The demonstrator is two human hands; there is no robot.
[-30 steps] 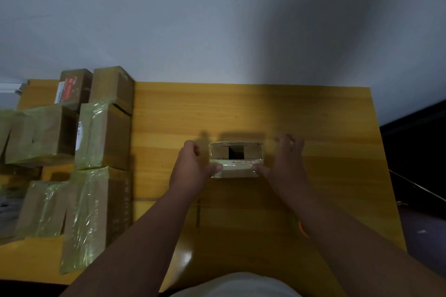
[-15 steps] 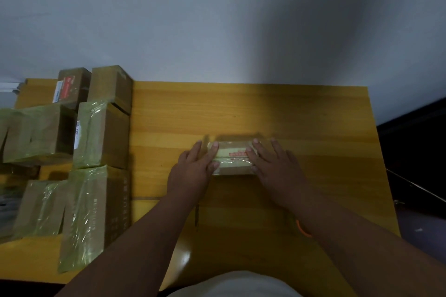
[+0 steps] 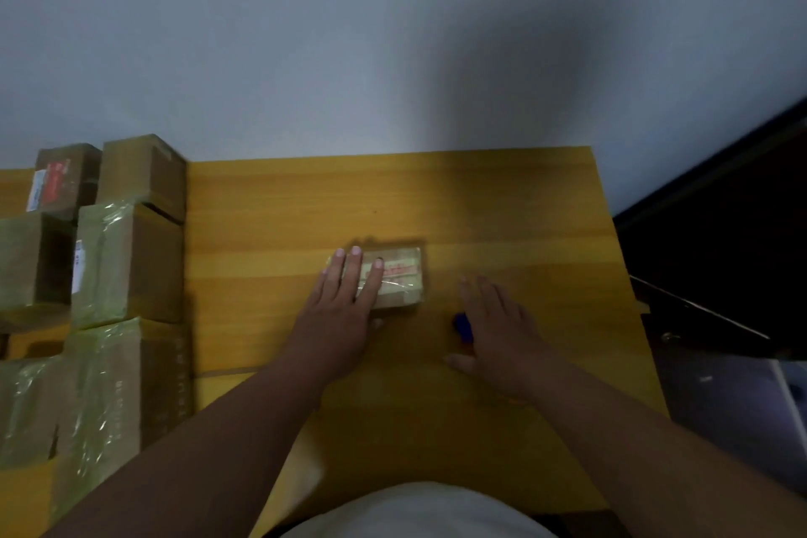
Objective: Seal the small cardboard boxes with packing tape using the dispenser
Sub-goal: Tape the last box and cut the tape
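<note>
Desk (image 3: 502, 205): glossy yellow wood-grain; center box (image 3: 399, 282): matt brown cardboard under shiny clear tape; left-side boxes (image 3: 126, 262): cardboard wrapped in glossy, wrinkled greenish film; wall (image 3: 305, 35): matt.
</note>
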